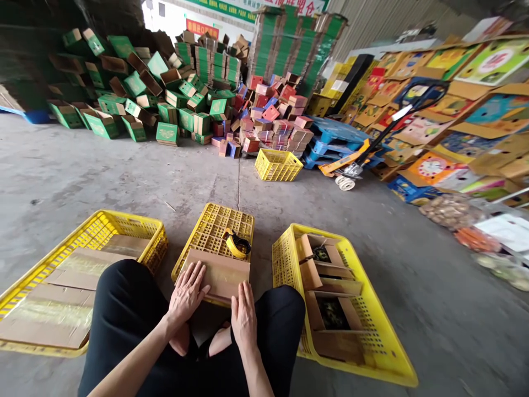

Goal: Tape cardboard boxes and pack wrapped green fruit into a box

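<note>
A closed cardboard box (pixel 225 271) lies in front of me on an upturned yellow crate (pixel 212 223), with a strip of shiny tape along its top. My left hand (pixel 188 292) rests flat on the box's left part, fingers stretched out. Against the near right corner lies my right hand (pixel 244 314), its fingers straight and side by side. Just beyond the box, a tape dispenser (pixel 237 243) in yellow and black sits on the crate. Neither hand grasps anything that I can see.
Left of my knees, a yellow crate (pixel 159 231) holds taped boxes (pixel 53 309). On the right, another yellow crate (pixel 384 336) holds open boxes (pixel 330 309) with dark contents. Farther off stand a small yellow crate (pixel 279 168), a pallet jack (pixel 351 171) and piled green cartons (pixel 167 132).
</note>
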{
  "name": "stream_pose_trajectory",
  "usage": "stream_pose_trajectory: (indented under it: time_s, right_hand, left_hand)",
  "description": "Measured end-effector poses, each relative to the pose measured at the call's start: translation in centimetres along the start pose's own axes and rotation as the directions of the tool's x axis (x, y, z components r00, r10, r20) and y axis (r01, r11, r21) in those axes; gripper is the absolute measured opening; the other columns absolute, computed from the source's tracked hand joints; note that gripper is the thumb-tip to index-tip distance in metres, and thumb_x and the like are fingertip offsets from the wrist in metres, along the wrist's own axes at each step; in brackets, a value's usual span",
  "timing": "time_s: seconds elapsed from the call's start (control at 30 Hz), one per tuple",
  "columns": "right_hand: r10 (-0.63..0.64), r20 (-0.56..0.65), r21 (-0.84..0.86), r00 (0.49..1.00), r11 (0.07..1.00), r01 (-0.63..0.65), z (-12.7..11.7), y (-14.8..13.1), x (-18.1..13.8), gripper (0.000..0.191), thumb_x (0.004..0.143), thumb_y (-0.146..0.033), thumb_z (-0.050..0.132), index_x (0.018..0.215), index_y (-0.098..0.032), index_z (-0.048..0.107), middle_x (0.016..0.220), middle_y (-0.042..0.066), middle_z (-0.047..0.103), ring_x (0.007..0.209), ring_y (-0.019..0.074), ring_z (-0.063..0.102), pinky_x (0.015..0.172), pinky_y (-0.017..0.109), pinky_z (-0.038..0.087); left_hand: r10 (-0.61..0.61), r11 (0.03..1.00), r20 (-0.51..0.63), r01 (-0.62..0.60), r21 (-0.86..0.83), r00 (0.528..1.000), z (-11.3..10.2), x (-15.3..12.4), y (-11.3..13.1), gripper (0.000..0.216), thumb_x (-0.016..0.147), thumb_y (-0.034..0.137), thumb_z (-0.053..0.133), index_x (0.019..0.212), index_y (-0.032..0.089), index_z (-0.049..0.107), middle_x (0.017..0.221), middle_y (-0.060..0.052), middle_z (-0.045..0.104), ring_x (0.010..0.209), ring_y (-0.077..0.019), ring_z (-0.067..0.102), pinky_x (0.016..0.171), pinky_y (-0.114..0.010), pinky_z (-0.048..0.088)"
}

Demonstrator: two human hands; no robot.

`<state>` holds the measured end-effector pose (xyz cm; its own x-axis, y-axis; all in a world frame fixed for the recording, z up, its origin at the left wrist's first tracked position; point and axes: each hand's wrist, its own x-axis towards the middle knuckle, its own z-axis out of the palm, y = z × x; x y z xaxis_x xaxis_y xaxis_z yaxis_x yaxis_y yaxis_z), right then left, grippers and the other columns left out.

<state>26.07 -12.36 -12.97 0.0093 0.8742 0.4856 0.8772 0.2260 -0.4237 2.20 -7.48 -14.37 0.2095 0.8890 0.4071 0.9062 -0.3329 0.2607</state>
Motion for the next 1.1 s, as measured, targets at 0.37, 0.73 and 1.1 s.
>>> stream_pose_trajectory:
  time_s: [0.37,0.73,1.1]
  right_hand:
    - [0.007,0.035,-0.05,0.999,0.999,-0.005,1.1,0.1,-0.3,0.051,0.111,-0.043,0.041,0.153,-0.016,0.056,0.155,0.018,0.055,0.142,0.0348,0.056,0.11,0.049,0.057]
    - [-0.011,0.038,-0.007,0.999,1.0,0.012,1.6,0.8,-0.9,0.051,0.113,-0.041,0.033,0.156,-0.021,0.053,0.155,0.016,0.057,0.147,0.0325,0.051,0.112,0.049,0.056]
    - [0.051,0.031,0.001,0.998,0.999,-0.051,1.9,0.6,-0.8,0.056,0.111,-0.048,0.038,0.159,-0.02,0.047,0.166,0.016,0.042,0.15,0.0349,0.047,0.113,0.05,0.054]
  left_hand:
    - [-0.182,0.983,-0.093,0.181,-0.019,0.979,0.9,0.3,1.6,0.069,0.104,0.042,0.054,0.166,0.018,0.033,0.175,-0.02,0.015,0.161,-0.0431,0.017,0.122,-0.064,0.034]
    - [0.092,0.993,0.079,-0.086,-0.081,0.993,1.1,1.3,8.9,0.064,0.099,0.027,0.062,0.16,0.034,0.045,0.175,-0.01,0.025,0.16,-0.0423,0.021,0.122,-0.06,0.035]
    - [-0.081,0.996,0.026,0.083,-0.045,0.996,-1.1,0.4,-0.4,0.049,0.108,0.039,0.045,0.156,0.029,0.053,0.164,-0.007,0.048,0.153,-0.0284,0.043,0.126,-0.051,0.032]
